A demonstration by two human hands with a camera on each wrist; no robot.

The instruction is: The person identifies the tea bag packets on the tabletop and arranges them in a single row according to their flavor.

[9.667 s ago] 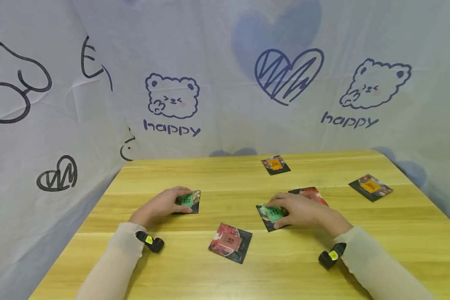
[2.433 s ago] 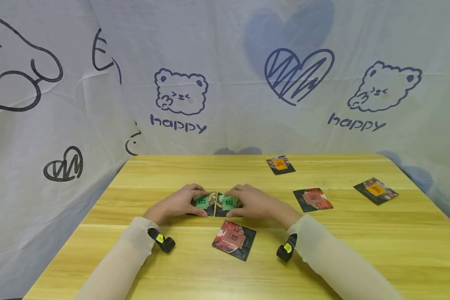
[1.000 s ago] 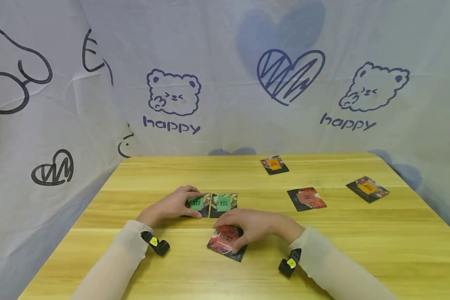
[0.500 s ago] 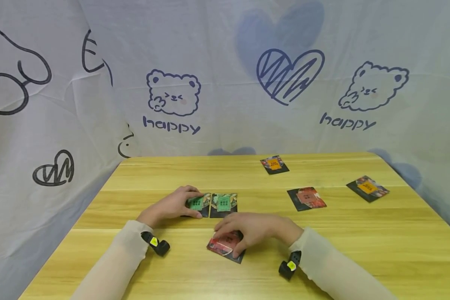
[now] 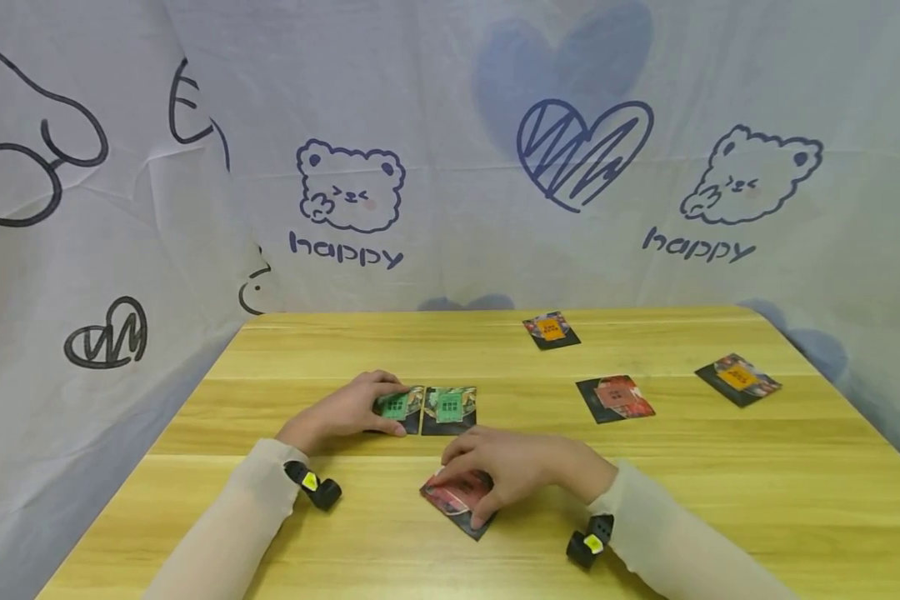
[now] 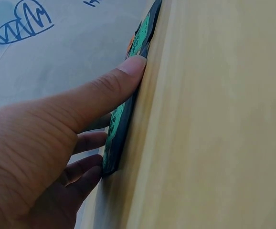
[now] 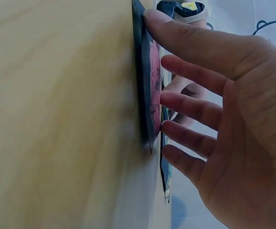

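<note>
In the head view my left hand grips a flat square packet with a green label, its thumb on the near edge and fingers at the far edge. A second green-labelled packet lies flat just right of it, a thin gap between them. My right hand holds a packet with a red label by its edges, nearer me. That packet sits turned at an angle, partly covered by the fingers. In the right wrist view, the thumb touches one end of the red-labelled packet.
Another red-labelled packet lies to the right on the wooden table. Two orange-labelled packets are farther off, one near the back edge, one at far right. A printed white cloth hangs behind the table.
The green-labelled packets, earlier apart, came side by side. My right hand then left the right one for the near red-labelled packet, which has now turned slightly. Lately the left hand has stayed put.
</note>
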